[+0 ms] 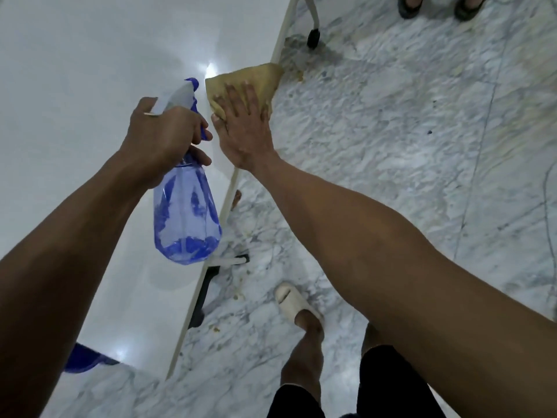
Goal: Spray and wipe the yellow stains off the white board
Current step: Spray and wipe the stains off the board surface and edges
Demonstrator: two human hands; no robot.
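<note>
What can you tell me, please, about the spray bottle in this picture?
The spray bottle has a translucent blue, pear-shaped plastic body with darker blue patterning and a thin dip tube inside. Its head is white with a blue nozzle tip and blue trigger. The left hand grips its neck, fingers around the trigger, holding it tilted in the air before the white board, nozzle aimed forward.

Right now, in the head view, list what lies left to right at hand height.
White board → left hand gripping the spray bottle → right hand pressing the yellow cloth → marble floor.
</note>
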